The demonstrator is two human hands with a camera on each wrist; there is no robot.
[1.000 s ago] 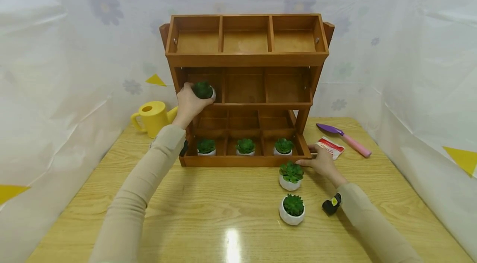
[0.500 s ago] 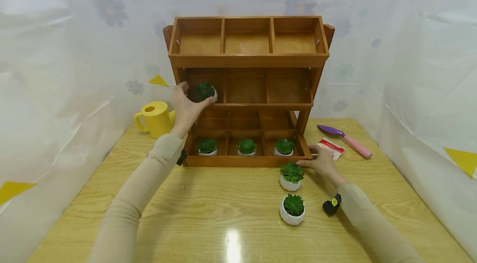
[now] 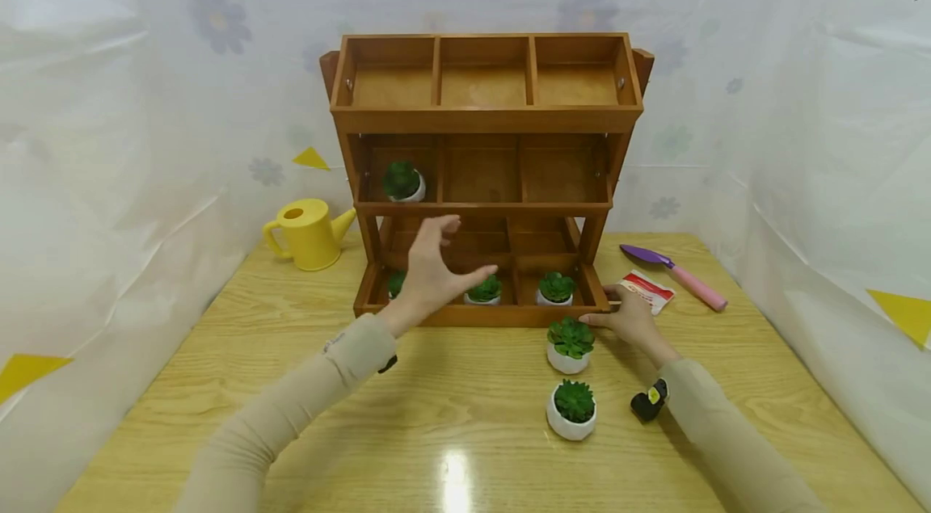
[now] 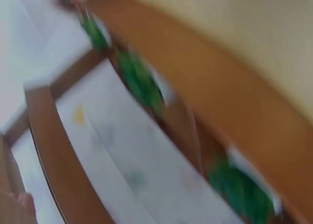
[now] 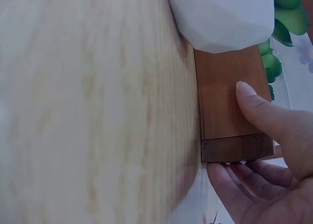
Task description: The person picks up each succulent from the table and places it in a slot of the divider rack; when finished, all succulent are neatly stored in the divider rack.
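The left hand [image 3: 435,271] is in front of the bottom tier of a three-tier wooden planter shelf [image 3: 483,121], its thumb and fingers spread apart in a wide curve. Its thumb overlaps the leaves of the middle potted succulent [image 3: 487,291] in that tier; whether they touch cannot be told. Just to the left of this hand, and partly hidden by it, is the left potted succulent [image 3: 396,284]. Above the hand and slightly to its left, a dark green potted succulent [image 3: 404,181] sits, slightly tilted, in the left compartment of the middle tier.

The right hand [image 3: 631,317] grips the front right corner of the bottom tier, thumb pressed on the front board and fingers bent around the end. Up and left of it, in the right compartment, is the right potted succulent [image 3: 556,288]. On the table [image 3: 378,432], a broad-leaved succulent [image 3: 570,343] in a white pot stands just left of this hand, and a spiky succulent [image 3: 572,409] stands closer to the person.

Just beyond the right hand lies a red-and-white packet [image 3: 646,291], with a purple-and-pink trowel [image 3: 676,275] to its right. Well to the left of the left hand stands a yellow watering can [image 3: 309,234].
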